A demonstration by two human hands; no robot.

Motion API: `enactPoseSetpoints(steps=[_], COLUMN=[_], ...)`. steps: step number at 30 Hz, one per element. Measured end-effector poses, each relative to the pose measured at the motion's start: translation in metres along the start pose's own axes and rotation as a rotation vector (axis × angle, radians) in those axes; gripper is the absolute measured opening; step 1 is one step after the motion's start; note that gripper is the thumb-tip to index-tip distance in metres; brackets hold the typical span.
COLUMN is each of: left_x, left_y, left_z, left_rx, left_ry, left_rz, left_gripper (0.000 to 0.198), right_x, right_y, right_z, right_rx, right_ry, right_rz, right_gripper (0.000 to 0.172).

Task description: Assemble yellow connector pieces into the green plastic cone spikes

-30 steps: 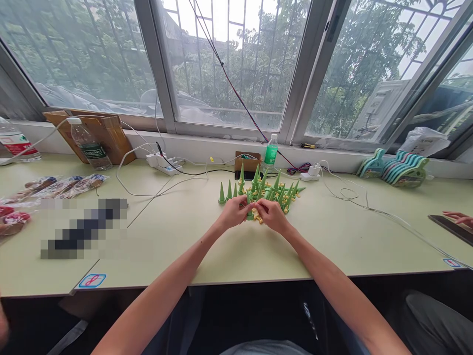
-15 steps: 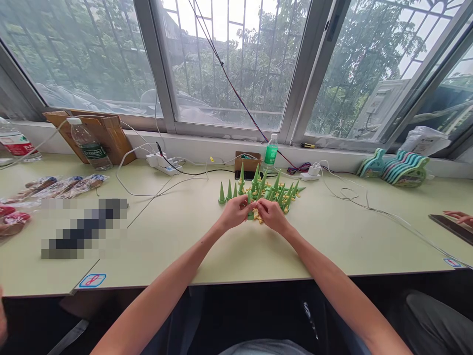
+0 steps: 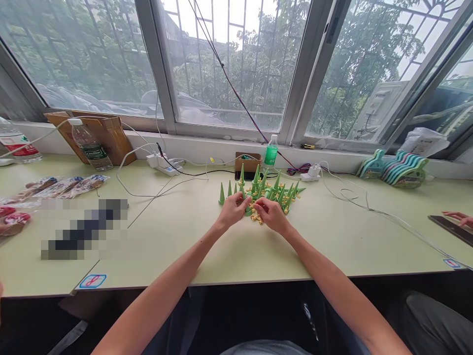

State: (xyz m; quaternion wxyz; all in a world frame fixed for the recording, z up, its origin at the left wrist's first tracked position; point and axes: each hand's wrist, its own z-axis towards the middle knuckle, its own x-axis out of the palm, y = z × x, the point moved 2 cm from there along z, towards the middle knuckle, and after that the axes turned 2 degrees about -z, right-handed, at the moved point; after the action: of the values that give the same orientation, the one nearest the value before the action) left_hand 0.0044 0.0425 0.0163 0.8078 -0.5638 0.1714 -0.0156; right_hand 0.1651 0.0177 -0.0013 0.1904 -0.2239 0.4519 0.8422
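My left hand (image 3: 232,210) is closed around a green plastic cone (image 3: 248,212), most of which its fingers hide. Close beside it, my right hand (image 3: 272,214) pinches a small yellow piece (image 3: 253,205) against the cone's side; its exact shape is too small to make out. Under my fingertips lie several loose yellow pieces (image 3: 256,218) on the tabletop. Just beyond the hands stands a cluster of green cones (image 3: 275,183), many with yellow pieces attached. Several plain green cones (image 3: 221,194) stand upright to the left.
Behind the cones are a small cardboard box (image 3: 248,161) and a green-labelled bottle (image 3: 271,150). White cables and a power strip (image 3: 168,168) run along the back. Wrapped packets (image 3: 61,187) lie left; teal plastic items (image 3: 401,168) stand right. Another person's hand (image 3: 460,217) rests over a phone (image 3: 453,228).
My left hand has shifted slightly left and turned, opening a small gap between the two hands' fingertips. My right hand has barely moved.
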Motion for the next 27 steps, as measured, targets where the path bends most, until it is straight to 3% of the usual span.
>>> enactPoseSetpoints(steps=[12,18,24,27], left_x=[0.0046,0.0032,-0.0029,-0.0015], left_y=[0.0024,0.0,-0.0025,-0.002], left_z=[-0.0038,-0.0033,-0.0003,0.0002], left_rx=[0.095,0.01,-0.019,-0.084], left_ry=[0.07,0.074,-0.089,-0.017], left_rz=[0.044,-0.065,-0.096,-0.11], left_gripper=[0.046,0.06,0.047,0.041], right_x=[0.0032,0.0026,-0.0012,-0.0033], right_y=[-0.0016,-0.0045,-0.0062,-0.0057], right_z=[0.0007,0.0024,0.0016,0.001], right_rx=[-0.026,0.012,0.086,0.104], right_ry=[-0.009,-0.079,-0.15,-0.173], right_rz=[-0.103,-0.071,0.017,0.056], right_gripper=[0.041,0.042,0.039,0.039])
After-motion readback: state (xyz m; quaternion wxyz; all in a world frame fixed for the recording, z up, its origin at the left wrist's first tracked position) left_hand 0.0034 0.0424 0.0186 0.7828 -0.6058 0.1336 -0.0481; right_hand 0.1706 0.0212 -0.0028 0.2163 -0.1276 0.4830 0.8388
